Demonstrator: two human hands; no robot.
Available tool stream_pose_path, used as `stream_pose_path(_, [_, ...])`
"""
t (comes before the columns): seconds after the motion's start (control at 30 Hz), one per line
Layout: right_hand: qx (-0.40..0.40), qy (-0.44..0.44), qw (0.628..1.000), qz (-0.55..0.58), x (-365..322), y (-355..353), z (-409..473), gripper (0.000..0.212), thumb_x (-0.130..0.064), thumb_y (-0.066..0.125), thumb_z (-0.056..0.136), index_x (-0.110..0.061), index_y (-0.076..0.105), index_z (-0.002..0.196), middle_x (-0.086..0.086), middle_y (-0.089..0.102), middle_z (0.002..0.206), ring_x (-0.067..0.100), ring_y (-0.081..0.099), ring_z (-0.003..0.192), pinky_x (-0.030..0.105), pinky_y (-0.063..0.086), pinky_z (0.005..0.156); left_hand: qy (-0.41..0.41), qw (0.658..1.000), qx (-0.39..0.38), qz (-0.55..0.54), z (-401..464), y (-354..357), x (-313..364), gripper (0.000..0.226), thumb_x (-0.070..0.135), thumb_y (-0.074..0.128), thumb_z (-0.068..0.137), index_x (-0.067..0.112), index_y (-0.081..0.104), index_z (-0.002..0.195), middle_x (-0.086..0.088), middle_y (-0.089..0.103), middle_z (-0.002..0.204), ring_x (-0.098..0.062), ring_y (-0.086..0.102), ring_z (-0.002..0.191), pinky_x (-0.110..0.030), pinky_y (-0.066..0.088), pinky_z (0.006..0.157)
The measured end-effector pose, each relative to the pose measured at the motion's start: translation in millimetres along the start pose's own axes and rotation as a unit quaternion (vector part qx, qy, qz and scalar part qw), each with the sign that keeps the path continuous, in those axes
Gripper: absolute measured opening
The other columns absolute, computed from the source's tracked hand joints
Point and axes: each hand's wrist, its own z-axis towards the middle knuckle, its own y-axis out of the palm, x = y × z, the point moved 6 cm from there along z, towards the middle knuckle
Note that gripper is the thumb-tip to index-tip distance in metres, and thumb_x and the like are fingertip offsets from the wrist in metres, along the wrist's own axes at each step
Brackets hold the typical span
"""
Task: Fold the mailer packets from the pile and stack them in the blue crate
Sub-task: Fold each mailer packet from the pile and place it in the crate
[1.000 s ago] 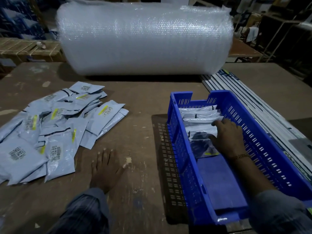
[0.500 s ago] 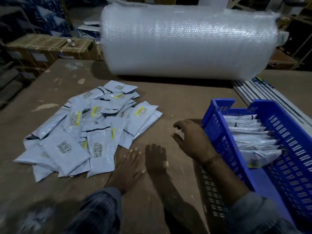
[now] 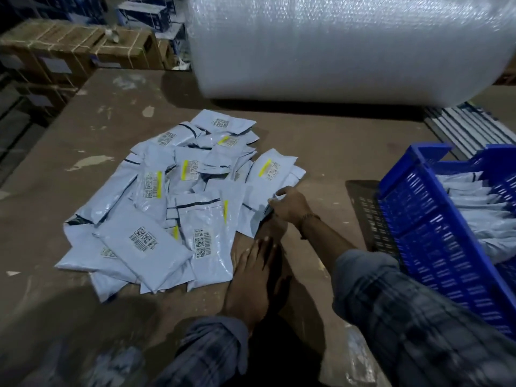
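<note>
Packets [image 3: 156, 208] are lying loosely overlapped at the table's left, so tugging one risks dragging neighbours along. Right hand [image 3: 290, 205] is pinching the pile's near right edge packet [image 3: 259, 208] with curled fingers; left hand [image 3: 251, 277] is lying flat, fingers straight, beside it. Blue crate [image 3: 418, 219] is sitting right, partly filled.

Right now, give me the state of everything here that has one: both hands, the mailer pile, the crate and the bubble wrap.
Right hand: pinching the edge of a packet at the pile's right side.
Left hand: flat on the table, fingers straight.
Mailer pile: loose, unfolded, overlapping.
Blue crate: partly filled with a row of packets.
Bubble wrap roll: rolled up, lying on its side.
</note>
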Motion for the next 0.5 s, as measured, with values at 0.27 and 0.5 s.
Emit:
stream_pose_path(0.27, [0.073, 0.095, 0.991, 0.063, 1.0, 26.7, 13.5, 0.059, -0.032, 0.089, 0.078, -0.004, 0.061, 0.121, 0.008, 0.067, 0.121, 0.026, 0.065, 0.113, 0.026, 0.044, 0.077, 0.029, 0.996, 0.034, -0.078, 6.4, 11.3, 0.7, 0.071, 0.057, 0.043, 0.105, 0.010, 0.043, 0.159, -0.011, 0.024, 0.174, -0.033, 0.019, 0.162, -0.056, 0.022, 0.126])
stream_pose_path(0.5, [0.134, 0.085, 0.965, 0.210, 26.6, -4.7, -1.0, 0.016, -0.016, 0.067, 0.071, -0.013, 0.069, 0.087, 0.006, 0.072, 0.098, 0.027, 0.068, 0.096, 0.042, 0.058, 0.086, 0.024, 0.998, 0.002, 0.056, 0.6, -2.3, 4.9, 0.073, 0.052, 0.022, 0.110, 0.011, 0.013, 0.169, -0.014, 0.011, 0.177, -0.032, 0.009, 0.162, -0.049, 0.012, 0.130])
